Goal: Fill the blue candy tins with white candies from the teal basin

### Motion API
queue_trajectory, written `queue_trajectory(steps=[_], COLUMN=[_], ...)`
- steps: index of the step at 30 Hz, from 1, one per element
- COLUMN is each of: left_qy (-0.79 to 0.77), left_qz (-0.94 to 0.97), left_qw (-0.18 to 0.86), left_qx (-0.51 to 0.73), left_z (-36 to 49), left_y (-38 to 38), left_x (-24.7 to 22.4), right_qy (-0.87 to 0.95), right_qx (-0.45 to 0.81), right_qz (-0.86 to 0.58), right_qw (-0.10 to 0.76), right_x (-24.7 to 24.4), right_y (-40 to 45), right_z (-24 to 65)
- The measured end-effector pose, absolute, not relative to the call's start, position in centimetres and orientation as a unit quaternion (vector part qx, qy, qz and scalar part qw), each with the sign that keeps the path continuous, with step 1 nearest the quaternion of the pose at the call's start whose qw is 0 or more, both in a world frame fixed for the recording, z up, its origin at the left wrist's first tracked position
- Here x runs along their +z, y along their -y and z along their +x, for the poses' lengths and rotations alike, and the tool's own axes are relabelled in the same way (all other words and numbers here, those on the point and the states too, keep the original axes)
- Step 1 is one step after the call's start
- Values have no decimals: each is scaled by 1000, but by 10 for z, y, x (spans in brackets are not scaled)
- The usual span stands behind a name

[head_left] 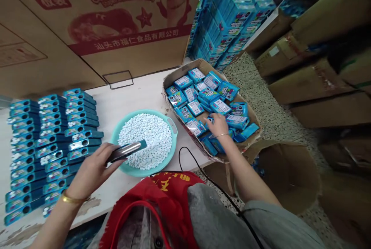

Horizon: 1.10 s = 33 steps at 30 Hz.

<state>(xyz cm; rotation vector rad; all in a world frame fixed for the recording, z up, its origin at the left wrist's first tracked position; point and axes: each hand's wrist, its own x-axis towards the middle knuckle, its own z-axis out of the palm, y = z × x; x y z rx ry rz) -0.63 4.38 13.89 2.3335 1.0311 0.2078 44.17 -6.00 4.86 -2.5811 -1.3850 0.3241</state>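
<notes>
Silvery, teal-ended slim box pinched between thumb and fingers of the person's left hand, tilted over a round mint-green plastic bowl full of small white pellets. Probably light, stiff, slick; grip by the narrow edges, hard squeezing might dent it. Right hand: fingers bent, touching flat blue printed boxes jumbled in a cut-down brown cardboard tray; from where I stand, can't tell if pinching one. Left: three columns of blue boxes with dark round holes, some topped with pellets. Farther: plastic-wrapped blue packs stacked, big red-printed brown carton.
</notes>
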Motion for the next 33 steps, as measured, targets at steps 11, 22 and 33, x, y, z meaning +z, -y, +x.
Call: queue_trajectory(steps=[11, 22, 33], left_qy=[-595, -628, -462], left_qz=[781, 736, 811], left_qw=[166, 182, 328], left_qx=[-91, -175, -145], left_z=[-134, -165, -65], left_y=[-20, -34, -16], left_x=[123, 26, 54], right_qy=[468, 377, 225], right_qx=[229, 312, 690], right_qz=[-828, -838, -470], right_qw=[-206, 243, 502], right_x=[-7, 59, 90], right_y=[79, 63, 58], right_z=[512, 494, 300])
